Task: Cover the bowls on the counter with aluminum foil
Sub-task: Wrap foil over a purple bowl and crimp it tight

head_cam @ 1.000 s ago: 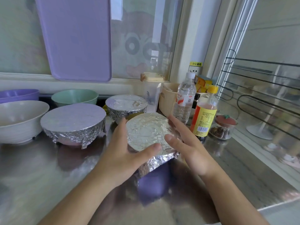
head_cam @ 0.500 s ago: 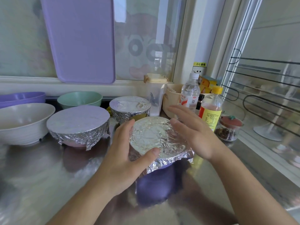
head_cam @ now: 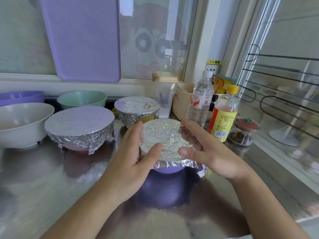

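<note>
1. Head view: we see the purple bowl [head_cam: 166, 169] standing on the worktop [head_cam: 43, 178], and it serves as our landmark. A sheet of foil [head_cam: 165, 135] lies creased over its mouth, with the edges folded down past the rim.
2. The left hand [head_cam: 136, 159] cups the bowl's left side, fingers curved against the foil skirt and thumb laid on the top near the front edge.
3. The right hand [head_cam: 203, 149] is at the bowl's right side, fingers nearly straight along the far right rim and thumb flat on the top. We judge that both hands are pressing the foil against the rim so it holds.
4. At the bowl's front right a corner of foil sticks out loose, so that part likely needs tucking.
5. Behind the bowl stands a small foil-covered bowl [head_cam: 137, 109]; to its left and slightly behind, a wider foil-covered bowl [head_cam: 80, 128].
6. Further left a white bowl [head_cam: 22, 123] sits uncovered, and behind it a green bowl [head_cam: 82, 99] and a purple dish [head_cam: 21, 97], also uncovered, so we judge the task partly done.
7. Right of the purple bowl stand a water bottle [head_cam: 201, 99] and a yellow-capped bottle [head_cam: 224, 114].
8. We cannot see inside any covered bowl, and the left hand's fingertips are hidden behind the foil.
</note>
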Tool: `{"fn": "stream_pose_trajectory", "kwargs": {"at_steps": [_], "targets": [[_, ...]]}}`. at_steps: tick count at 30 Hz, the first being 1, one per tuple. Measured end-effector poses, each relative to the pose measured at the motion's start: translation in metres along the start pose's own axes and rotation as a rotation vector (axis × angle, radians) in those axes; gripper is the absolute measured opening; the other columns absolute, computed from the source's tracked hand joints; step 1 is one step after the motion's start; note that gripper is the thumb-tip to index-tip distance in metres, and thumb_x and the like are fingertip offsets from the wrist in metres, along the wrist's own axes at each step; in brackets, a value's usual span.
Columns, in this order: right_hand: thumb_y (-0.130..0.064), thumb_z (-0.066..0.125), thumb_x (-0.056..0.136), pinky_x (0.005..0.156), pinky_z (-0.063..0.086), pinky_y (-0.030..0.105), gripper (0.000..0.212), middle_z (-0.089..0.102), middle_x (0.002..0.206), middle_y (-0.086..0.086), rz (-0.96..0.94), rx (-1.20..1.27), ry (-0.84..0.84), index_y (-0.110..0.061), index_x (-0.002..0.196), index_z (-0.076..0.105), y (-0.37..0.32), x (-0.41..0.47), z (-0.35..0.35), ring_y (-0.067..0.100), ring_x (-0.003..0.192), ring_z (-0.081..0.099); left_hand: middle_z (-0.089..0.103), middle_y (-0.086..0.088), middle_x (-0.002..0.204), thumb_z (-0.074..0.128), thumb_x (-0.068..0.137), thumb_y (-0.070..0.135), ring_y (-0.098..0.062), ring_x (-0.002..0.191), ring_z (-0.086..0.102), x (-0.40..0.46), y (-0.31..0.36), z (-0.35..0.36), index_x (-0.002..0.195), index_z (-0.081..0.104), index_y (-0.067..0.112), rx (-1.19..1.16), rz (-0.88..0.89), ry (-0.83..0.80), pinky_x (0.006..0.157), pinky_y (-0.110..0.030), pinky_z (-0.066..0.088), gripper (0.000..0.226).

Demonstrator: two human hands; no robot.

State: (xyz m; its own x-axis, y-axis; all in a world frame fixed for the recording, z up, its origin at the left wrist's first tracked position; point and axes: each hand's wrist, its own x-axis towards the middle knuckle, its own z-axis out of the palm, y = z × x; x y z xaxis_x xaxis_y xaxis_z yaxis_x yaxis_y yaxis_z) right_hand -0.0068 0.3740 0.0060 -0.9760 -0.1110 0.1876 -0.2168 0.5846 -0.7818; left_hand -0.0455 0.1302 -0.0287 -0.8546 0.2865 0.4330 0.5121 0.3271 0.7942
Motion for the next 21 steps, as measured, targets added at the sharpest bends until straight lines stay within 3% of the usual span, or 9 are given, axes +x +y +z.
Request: {"fn": "stream_pose_trajectory", "kwargs": {"at_steps": [4,8,10,12,13,14,17,19,21], "targets": [[-0.094,0.074,0.053,0.128,0.029,0.037,0.142,0.025,0.169,-0.026,-0.026,-0.046,-0.003,-0.035,0.168,0.016,0.0024,-0.003,-0.0008,-0.007,0.152,0.029,0.022,0.033,0.161,0.058,0.065,0.091,0.022,0.144,0.019,-0.0005,0.0026,0.0036,0.165,0.017,0.037,-0.022,-0.006,-0.022,0.108,0.0,0.018,0.121],[-0.091,0.079,0.051,0.127,0.029,0.032,0.146,0.023,0.168,-0.027,-0.048,-0.054,0.01,-0.035,0.169,0.014,0.0064,-0.0057,-0.0007,-0.009,0.152,0.027,0.02,0.032,0.161,0.058,0.056,0.102,0.023,0.145,0.016,-0.0014,-0.0002,0.0017,0.166,0.012,0.033,-0.005,0.035,-0.068,0.104,0.007,0.016,0.138],[-0.086,0.083,0.053,0.123,0.032,0.024,0.135,0.027,0.163,-0.034,-0.069,-0.057,0.022,-0.046,0.165,0.019,0.0055,-0.0082,0.0018,-0.012,0.149,0.03,0.021,0.032,0.16,0.06,0.055,0.101,0.022,0.145,0.017,-0.001,-0.0015,0.0009,0.166,0.012,0.033,-0.005,0.057,-0.067,0.105,0.006,0.016,0.139],[-0.072,0.088,0.059,0.112,0.037,0.013,0.103,0.038,0.146,-0.047,-0.109,-0.088,0.042,-0.074,0.144,0.028,0.0026,-0.0104,0.0038,-0.013,0.141,0.039,0.02,0.042,0.154,0.064,0.056,0.098,0.024,0.143,0.017,-0.0007,-0.0026,0.0012,0.162,0.012,0.042,0.013,0.092,-0.07,0.105,0.006,0.016,0.131],[-0.068,0.088,0.061,0.109,0.038,0.011,0.096,0.041,0.141,-0.048,-0.122,-0.092,0.055,-0.079,0.135,0.029,0.0018,-0.0105,0.0046,-0.012,0.139,0.042,0.018,0.049,0.15,0.065,0.056,0.098,0.025,0.141,0.018,-0.0004,-0.0032,0.0014,0.159,0.011,0.047,0.024,0.103,-0.069,0.104,0.006,0.015,0.127],[-0.068,0.089,0.061,0.113,0.039,0.015,0.1,0.04,0.145,-0.044,-0.126,-0.095,0.061,-0.075,0.14,0.028,0.0032,-0.0103,0.0055,-0.009,0.141,0.041,0.016,0.051,0.149,0.066,0.056,0.097,0.025,0.141,0.018,-0.0007,-0.0028,0.0013,0.158,0.012,0.047,0.03,0.104,-0.066,0.104,0.006,0.015,0.126],[-0.076,0.088,0.057,0.125,0.034,0.038,0.136,0.031,0.165,-0.026,-0.101,-0.102,0.074,-0.037,0.167,0.017,0.0094,-0.0086,0.0068,-0.002,0.152,0.031,0.018,0.048,0.151,0.069,0.057,0.094,0.022,0.143,0.021,-0.0014,-0.0028,0.0007,0.16,0.015,0.045,0.037,0.097,-0.059,0.104,0.005,0.018,0.125],[-0.08,0.087,0.053,0.127,0.032,0.04,0.145,0.026,0.167,-0.025,-0.089,-0.119,0.066,-0.034,0.168,0.013,0.0088,-0.0098,0.0063,-0.004,0.154,0.027,0.02,0.049,0.15,0.069,0.057,0.094,0.022,0.142,0.023,-0.0019,-0.0029,0.0002,0.152,0.014,0.055,0.041,0.095,-0.064,0.105,0.003,0.021,0.117],[-0.086,0.084,0.05,0.129,0.029,0.042,0.148,0.02,0.17,-0.024,-0.084,-0.118,0.047,-0.035,0.169,0.011,0.0103,-0.0108,0.0055,-0.002,0.156,0.021,0.019,0.045,0.155,0.069,0.054,0.096,0.021,0.144,0.021,-0.0022,-0.0031,-0.0002,0.157,0.012,0.054,0.035,0.077,-0.066,0.112,-0.005,0.021,0.124]]}}
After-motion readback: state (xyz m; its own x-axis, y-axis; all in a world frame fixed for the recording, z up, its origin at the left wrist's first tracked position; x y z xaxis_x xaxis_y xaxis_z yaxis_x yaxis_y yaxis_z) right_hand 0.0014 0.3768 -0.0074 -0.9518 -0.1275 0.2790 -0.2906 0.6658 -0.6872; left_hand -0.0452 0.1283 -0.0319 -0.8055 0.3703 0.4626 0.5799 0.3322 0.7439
